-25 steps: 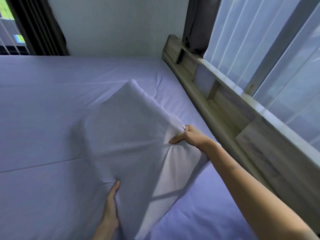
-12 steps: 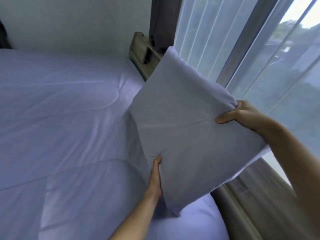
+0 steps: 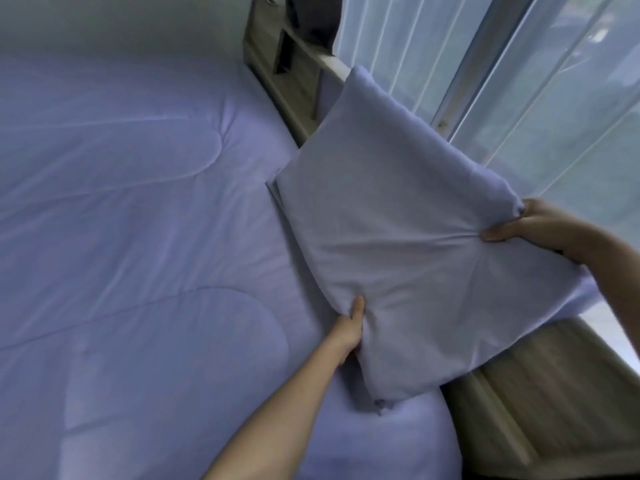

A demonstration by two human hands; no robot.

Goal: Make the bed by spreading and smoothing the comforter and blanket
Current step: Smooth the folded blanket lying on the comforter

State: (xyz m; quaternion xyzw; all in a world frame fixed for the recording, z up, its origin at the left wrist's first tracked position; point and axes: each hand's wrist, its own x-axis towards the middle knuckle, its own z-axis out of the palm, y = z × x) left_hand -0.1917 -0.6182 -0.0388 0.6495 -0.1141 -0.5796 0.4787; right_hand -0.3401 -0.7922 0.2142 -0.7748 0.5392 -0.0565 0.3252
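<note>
A pale lilac quilted comforter point(image 3: 138, 237) covers the bed and lies mostly flat, with long stitched seams and faint creases. I hold a lilac pillow point(image 3: 408, 237) tilted up at the bed's right side, its upper corner leaning against the wooden headboard point(image 3: 277, 74). My left hand point(image 3: 349, 330) grips the pillow's lower left edge, thumb on top and fingers hidden underneath. My right hand point(image 3: 533, 226) pinches the pillow's right corner, bunching the fabric there.
The wooden headboard with open shelf niches runs along the bed's right side and continues at lower right point(image 3: 540, 393). Behind it hang sheer white curtains point(image 3: 519, 81) over a window, with a dark curtain point(image 3: 311, 19) at the top. A plain wall stands behind the bed.
The pillow went from lying on the comforter to being lifted and carried right; now it has come down a little and leans on the headboard. Both hands keep their hold.
</note>
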